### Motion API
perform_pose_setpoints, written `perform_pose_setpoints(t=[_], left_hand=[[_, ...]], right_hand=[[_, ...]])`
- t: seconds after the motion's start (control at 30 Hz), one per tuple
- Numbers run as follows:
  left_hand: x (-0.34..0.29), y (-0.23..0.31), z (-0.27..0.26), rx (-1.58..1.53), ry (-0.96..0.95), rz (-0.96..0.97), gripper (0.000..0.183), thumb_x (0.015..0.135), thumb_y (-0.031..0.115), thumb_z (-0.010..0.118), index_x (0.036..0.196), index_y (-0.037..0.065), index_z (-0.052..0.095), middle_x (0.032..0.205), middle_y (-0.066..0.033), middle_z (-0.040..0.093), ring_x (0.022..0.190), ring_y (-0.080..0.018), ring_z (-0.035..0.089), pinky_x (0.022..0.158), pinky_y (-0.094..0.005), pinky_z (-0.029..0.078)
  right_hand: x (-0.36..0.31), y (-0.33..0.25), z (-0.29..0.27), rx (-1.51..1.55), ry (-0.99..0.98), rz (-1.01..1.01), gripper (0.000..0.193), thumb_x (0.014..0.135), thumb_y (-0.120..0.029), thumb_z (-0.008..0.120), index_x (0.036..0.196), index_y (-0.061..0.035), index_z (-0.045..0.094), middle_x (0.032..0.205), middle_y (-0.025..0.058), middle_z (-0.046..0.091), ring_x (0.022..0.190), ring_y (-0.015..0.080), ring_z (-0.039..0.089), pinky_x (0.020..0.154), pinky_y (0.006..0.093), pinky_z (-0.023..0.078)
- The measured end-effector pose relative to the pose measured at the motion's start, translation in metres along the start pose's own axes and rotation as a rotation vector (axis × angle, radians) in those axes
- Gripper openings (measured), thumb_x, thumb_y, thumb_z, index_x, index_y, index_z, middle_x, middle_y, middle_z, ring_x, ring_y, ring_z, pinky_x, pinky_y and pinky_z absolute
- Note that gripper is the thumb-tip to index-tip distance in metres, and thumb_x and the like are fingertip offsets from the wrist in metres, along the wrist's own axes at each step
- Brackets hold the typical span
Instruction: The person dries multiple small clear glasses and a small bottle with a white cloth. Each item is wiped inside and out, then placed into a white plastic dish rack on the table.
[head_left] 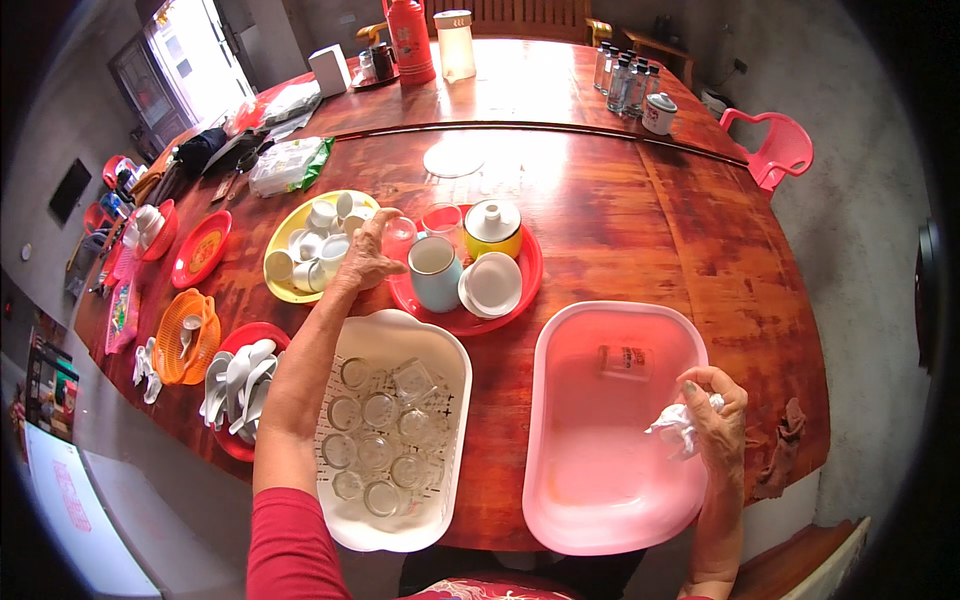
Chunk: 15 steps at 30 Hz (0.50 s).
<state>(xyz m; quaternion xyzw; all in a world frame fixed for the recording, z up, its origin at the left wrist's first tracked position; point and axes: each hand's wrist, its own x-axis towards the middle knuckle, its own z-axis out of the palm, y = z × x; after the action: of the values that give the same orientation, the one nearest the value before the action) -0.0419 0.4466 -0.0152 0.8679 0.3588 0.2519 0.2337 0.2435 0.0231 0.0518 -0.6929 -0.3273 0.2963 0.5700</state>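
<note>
My left hand [370,258] reaches over the red tray [527,285] at its left edge, thumb and fingers apart beside a clear glass [400,232]. Another clear glass [441,220], a light blue mug [434,275], a yellow lidded pot [493,228] and white dishes [493,285] share that tray. Above the right rim of the pink basin [570,470], my right hand [717,415] pinches a crumpled white cloth [678,428]. A clear glass with dark print [625,362] lies on its side in the basin. Several glasses [378,452] stand in the cream basket [455,400].
A yellow tray [283,288] of white cups stands left of my hand. Further left are a red plate of white spoons [238,385], an orange basket [200,345] and a red plate [203,248]. A brown rag [783,450] lies at the right edge. Bottles [625,85] stand far right.
</note>
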Motion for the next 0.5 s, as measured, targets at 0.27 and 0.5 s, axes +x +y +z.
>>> perform_pose_setpoints(t=[0.27,0.5], left_hand=[[-0.006,0.013,0.015,0.199,0.06,-0.072,0.077,0.054,0.012,0.079,0.123,0.011,0.046,0.119,-0.0197,0.052,0.112,-0.0374,0.049,0.096,-0.0417,0.041],[-0.004,-0.001,0.027,0.1,0.097,-0.099,0.083,0.053,0.012,0.081,0.127,0.009,0.043,0.117,-0.0204,0.053,0.113,-0.0338,0.05,0.096,-0.0413,0.041]], right_hand=[[0.0,0.001,0.016,-0.241,-0.101,-0.107,0.01,0.086,-0.008,0.062,0.09,0.0011,0.061,0.071,0.0051,0.061,0.061,0.0092,0.059,0.052,0.0235,0.046],[0.003,-0.005,0.03,-0.318,-0.118,-0.221,0.01,0.083,-0.005,0.062,0.087,0.0033,0.061,0.07,0.0088,0.062,0.061,0.0127,0.061,0.054,0.0259,0.047]])
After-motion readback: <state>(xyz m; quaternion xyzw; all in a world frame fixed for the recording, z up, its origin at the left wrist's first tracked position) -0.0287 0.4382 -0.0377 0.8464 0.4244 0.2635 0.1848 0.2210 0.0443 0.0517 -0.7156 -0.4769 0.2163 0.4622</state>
